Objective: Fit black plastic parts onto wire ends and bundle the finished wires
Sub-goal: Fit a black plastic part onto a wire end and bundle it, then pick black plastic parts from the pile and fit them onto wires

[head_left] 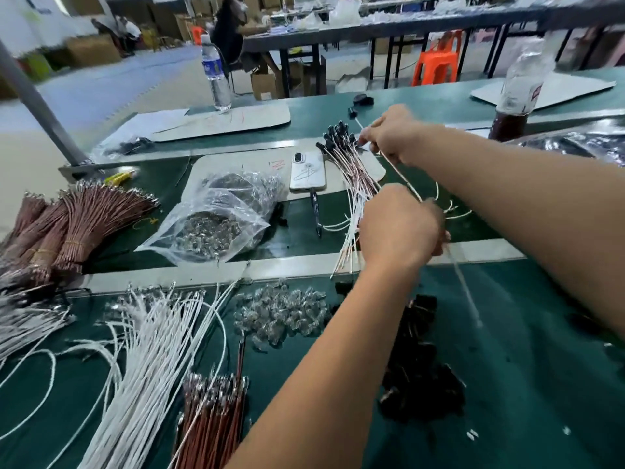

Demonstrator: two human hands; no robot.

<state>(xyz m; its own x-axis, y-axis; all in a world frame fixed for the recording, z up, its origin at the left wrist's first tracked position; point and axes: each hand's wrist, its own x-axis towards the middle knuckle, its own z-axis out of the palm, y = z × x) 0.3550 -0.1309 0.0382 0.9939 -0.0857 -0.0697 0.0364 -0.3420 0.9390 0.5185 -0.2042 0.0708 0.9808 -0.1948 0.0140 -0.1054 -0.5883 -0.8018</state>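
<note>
My left hand [400, 228] grips the middle of a bundle of finished wires [355, 177], white and brown, whose far ends carry black plastic parts [338, 137]. My right hand [392, 133] is raised beyond it and pinches a single white wire [402, 177] that slants back down toward my left hand. A heap of loose black plastic parts [419, 360] lies on the green table [527, 384] under my forearms. Loose white wires [152, 350] and brown wires [213, 411] lie at the near left.
Tied brown wire bundles [61, 228] lie at the far left. A clear bag of small metal pieces [216, 218], a loose pile of them [280, 313], a white phone [307, 170] and a pen [316, 211] sit mid-table. Two bottles [216, 72] [517, 86] stand at the back.
</note>
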